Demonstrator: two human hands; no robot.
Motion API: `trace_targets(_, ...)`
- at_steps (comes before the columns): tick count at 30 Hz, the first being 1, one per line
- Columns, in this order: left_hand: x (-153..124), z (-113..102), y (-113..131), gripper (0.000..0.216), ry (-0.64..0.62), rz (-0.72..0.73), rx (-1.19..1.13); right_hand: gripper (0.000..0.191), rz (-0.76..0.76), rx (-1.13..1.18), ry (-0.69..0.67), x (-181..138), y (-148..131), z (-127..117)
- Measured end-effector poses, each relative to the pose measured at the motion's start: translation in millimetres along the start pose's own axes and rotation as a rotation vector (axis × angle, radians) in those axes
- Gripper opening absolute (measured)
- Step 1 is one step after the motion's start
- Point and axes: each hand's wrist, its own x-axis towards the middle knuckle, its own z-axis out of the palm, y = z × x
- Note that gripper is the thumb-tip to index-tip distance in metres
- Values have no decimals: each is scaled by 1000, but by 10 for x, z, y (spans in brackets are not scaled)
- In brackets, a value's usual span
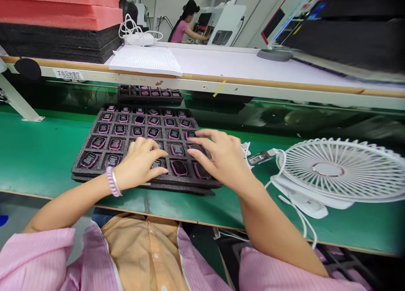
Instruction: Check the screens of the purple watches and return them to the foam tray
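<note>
A dark grey foam tray [122, 159] lies on the green bench, its square pockets holding rows of purple-cased smartwatches. Most watch screens are lit with lines of pale text, as on the watch [89, 159] at the near left corner. Over the tray's near middle is my left hand [139, 161], thumb and forefinger apart, hiding some pockets. My right hand [221, 156] is at the tray's right edge with its fingers spread. Its thumb and forefinger are by a dark-screened watch [196, 149]; whether they touch it I cannot tell.
A white fan [329, 170] with cables lies right of the tray, by a small plugged-in meter [261, 157]. Behind the tray is a second watch tray [150, 97]. The shelf [221, 63] above bears papers [145, 58] and red foam [60, 8]. A person [182, 29] works beyond.
</note>
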Motion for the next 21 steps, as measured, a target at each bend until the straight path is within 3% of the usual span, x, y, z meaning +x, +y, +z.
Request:
trace_targets(2, 186, 111, 169, 32, -55, 57, 65, 36, 65, -151, -175, -70, 113, -117)
trace_targets(4, 351, 251, 290, 37, -83, 66, 162, 42, 134, -279, -366, -156, 149, -157)
trace_targets(6, 465, 379, 361, 41, -85, 56, 214, 40, 185, -324, -477, -254, 131, -116)
trace_targets(8, 519, 456, 403, 43, -82, 40, 202, 33, 188, -272, -464, -355, 100, -22)
trace_targets(12, 500, 420, 466, 34, -78, 31, 90, 23, 144, 69, -236, -503, 99, 152)
trace_targets(16, 417, 171, 453, 6, -125, 138, -144, 18, 178, 270, -284, -471, 136, 99)
trace_targets(19, 345, -150, 334, 8, 121, 155, -530, 23, 233, 499, -251, -303, 120, -43)
trace_targets(21, 317, -375, 221, 12, 292, 133, -851, 30, 295, 862, -194, -130, 64, -93)
